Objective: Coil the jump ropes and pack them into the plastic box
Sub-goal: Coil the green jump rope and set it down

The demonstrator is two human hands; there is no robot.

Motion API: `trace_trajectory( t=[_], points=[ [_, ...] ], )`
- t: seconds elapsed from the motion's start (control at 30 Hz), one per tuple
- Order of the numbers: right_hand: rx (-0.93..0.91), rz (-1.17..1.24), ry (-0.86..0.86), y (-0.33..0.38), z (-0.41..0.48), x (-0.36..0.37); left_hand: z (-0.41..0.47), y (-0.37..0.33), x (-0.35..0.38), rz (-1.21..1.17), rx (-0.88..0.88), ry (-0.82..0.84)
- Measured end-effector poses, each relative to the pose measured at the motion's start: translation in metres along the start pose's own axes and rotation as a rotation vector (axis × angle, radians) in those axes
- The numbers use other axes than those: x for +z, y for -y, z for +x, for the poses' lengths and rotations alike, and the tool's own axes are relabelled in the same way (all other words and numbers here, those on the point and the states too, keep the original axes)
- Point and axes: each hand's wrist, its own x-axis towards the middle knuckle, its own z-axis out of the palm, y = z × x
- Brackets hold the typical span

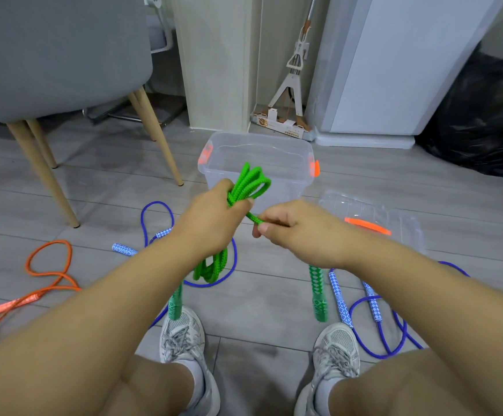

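- Gripping the folded green jump rope [251, 183] in a closed fist, the left hand [211, 217] held the bundle upright, with loops standing out above the fist and more hanging below it.
- The right hand [292, 232] pinched a single strand of the same rope between thumb and curled fingers, just beside the left fist. The rope's green handles [318, 292] dangled near the person's shoes [184, 331].
- The step in hand appeared to be binding the coil with its free end. The next move would call for a taut strand passed round the bundle and a firm left grip, so the loops did not spill.
- The clear plastic box [262, 139] stood open on the floor just beyond the hands, with nothing visible inside. Its lid [394, 223] lay to the right.
- Two blue ropes [157, 202] and an orange rope [52, 242] lay loose on the floor, not yet coiled.
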Motion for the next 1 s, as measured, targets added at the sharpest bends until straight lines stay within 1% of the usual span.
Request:
trace_trajectory(
  t=[0.13,0.27,0.3,0.33,0.4,0.47,0.53,0.7,0.77,0.87,1.0],
  points=[
    [-0.042,-0.038,-0.002,-0.001,-0.006,-0.003,0.000,0.004,-0.003,0.036,0.008,0.140],
    [-0.083,-0.124,-0.088,-0.004,-0.007,-0.008,-0.001,0.001,-0.010,-0.110,0.058,0.285],
    [-0.101,-0.150,-0.118,-0.004,-0.007,-0.010,-0.002,0.000,-0.011,-0.116,0.069,0.313],
    [-0.124,-0.188,-0.148,-0.005,-0.007,-0.011,-0.002,0.000,-0.011,-0.078,0.088,0.331],
    [-0.206,-0.293,-0.201,-0.005,-0.005,-0.013,-0.003,0.000,-0.008,0.085,0.133,0.347],
    [-0.270,-0.319,-0.233,-0.002,-0.003,-0.015,-0.005,-0.001,-0.002,0.230,0.165,0.360],
    [-0.260,-0.260,-0.252,0.002,0.000,-0.020,-0.007,-0.005,0.002,0.303,0.201,0.358],
    [-0.136,0.013,-0.253,-0.004,0.009,-0.032,-0.012,-0.010,-0.002,0.281,0.317,0.382],
    [-0.113,0.122,-0.231,-0.011,0.012,-0.034,-0.012,-0.009,-0.003,0.206,0.330,0.394],
    [-0.116,0.306,-0.215,-0.021,0.016,-0.035,-0.012,-0.009,-0.002,0.022,0.339,0.384],
    [-0.120,0.392,-0.213,-0.028,0.015,-0.034,-0.013,-0.006,0.000,-0.093,0.328,0.375]
  ],
)
